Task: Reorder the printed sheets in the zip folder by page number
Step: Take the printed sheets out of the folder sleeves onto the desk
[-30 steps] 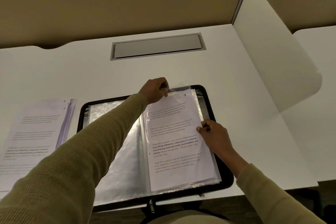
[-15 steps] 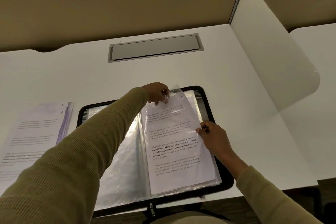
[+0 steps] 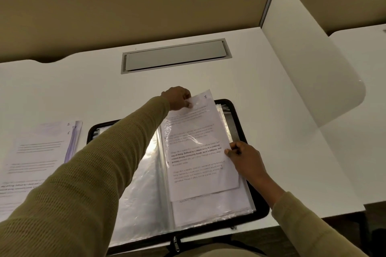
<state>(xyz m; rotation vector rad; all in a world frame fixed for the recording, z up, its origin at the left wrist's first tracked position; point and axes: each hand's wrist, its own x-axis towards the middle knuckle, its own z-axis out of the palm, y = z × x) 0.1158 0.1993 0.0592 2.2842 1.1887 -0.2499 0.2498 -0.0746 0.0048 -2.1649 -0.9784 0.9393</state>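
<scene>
While the sleeve is steadied, change: the sheet [image 3: 196, 152] marked 7 has been drawn up and out. Its top now passes the folder's [image 3: 261, 210] upper rim, where it earlier lay level inside.
Left hand [image 3: 179, 99]: fingers are closed in a pinch on the sheet's top edge, upper middle of the frame.
Right hand [image 3: 244, 158]: curled at the sheet's right edge, middle right. It has stayed put while the sheet slid, so the sleeve [image 3: 246, 204] is judged to be what is pinched.
Uncovered: a second sheet [image 3: 208, 208] is now shown below the drawn one's lower edge.
Folder: laid open on the tabletop [image 3: 83, 89], lower middle.
Pile [image 3: 35, 152]: loose printed sheets are laid at the left edge, beside the folder.
Meaning: page 7 is nearly freed and is judged bound for the pile, with more sleeves left to be emptied.
</scene>
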